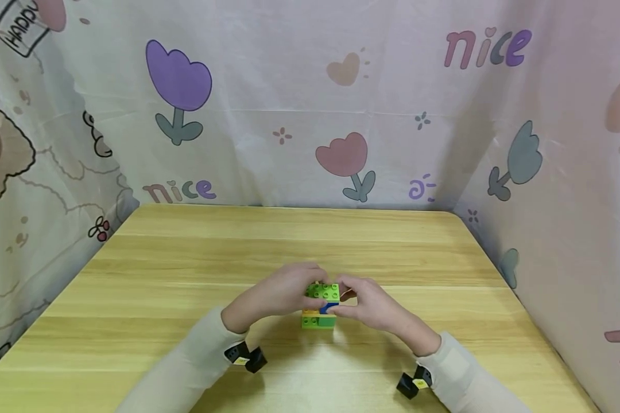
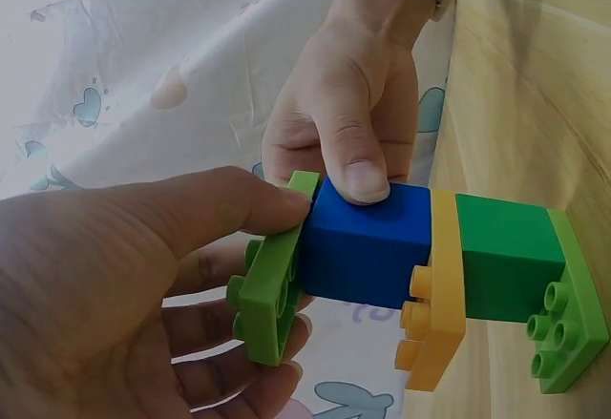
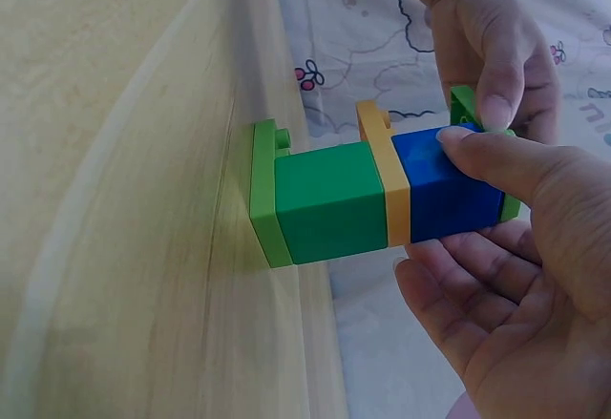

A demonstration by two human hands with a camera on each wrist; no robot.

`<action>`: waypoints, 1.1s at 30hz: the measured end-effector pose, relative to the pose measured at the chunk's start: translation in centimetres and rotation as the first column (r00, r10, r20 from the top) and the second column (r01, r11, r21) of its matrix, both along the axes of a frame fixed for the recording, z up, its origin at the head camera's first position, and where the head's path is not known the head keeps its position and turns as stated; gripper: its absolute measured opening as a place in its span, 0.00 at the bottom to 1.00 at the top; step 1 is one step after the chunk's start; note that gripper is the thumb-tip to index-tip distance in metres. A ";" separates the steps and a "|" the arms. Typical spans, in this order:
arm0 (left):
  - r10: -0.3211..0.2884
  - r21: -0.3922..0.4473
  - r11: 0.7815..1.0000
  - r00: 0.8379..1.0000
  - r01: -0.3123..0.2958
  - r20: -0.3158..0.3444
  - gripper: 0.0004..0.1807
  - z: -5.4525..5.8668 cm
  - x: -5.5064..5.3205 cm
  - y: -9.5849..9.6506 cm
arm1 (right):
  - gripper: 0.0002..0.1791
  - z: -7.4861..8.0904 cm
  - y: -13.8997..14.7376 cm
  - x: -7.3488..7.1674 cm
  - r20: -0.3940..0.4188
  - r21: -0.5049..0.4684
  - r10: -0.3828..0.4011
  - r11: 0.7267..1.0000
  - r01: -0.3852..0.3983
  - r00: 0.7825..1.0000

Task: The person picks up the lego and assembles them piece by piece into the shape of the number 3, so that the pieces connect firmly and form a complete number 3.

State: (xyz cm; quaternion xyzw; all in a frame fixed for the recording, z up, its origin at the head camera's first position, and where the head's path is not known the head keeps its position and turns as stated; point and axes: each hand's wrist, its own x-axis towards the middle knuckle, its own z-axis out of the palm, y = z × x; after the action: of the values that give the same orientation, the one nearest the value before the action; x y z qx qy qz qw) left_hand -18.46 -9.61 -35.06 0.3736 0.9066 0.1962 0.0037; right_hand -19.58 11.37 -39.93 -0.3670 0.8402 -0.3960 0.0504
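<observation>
A stack of toy building blocks stands upright on the table in front of me. From the bottom it has a light green plate (image 2: 578,319), a green brick (image 3: 329,204), an orange plate (image 2: 442,285) and a blue brick (image 2: 368,247). On top sits another light green plate (image 1: 330,291), against the blue brick; whether it is fully seated I cannot tell. My left hand (image 1: 284,291) holds this top plate between thumb and fingers. With thumb and fingers, my right hand (image 1: 369,304) grips the blue brick from the right side.
The wooden table (image 1: 186,258) extends around the stack, its far edge meeting a patterned cloth (image 1: 268,74) that hangs behind and along both sides. Black devices (image 1: 245,357) are strapped at both wrists, over the light sleeves.
</observation>
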 end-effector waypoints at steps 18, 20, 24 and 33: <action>0.025 -0.001 1.000 0.993 -0.025 -0.115 0.16 0.0 0.5 0.6 | 0.20 0.4 0.1 0.0 0.002 0.023 -0.001 1.000 0.001 1.000; 0.022 -0.008 1.000 0.992 -0.023 -0.127 0.15 0.2 0.5 0.7 | 0.20 0.5 0.2 0.0 0.002 0.026 -0.005 1.000 0.005 1.000; 0.022 -0.031 0.999 0.991 -0.026 -0.129 0.16 0.3 0.4 0.8 | 0.18 0.5 0.2 -0.1 -0.012 0.024 0.002 1.000 -0.002 1.000; 0.023 -0.041 0.999 0.998 -0.026 -0.062 0.17 0.2 0.6 0.6 | 0.15 -0.7 -0.1 0.1 -0.120 0.198 0.041 0.980 -0.016 0.992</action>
State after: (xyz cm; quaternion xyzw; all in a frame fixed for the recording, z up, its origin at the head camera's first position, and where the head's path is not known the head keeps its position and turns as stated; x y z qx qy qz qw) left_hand -17.84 -9.02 -34.88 0.3681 0.9147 0.1657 -0.0189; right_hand -19.52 11.29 -40.62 -0.3961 0.8714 -0.2868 0.0400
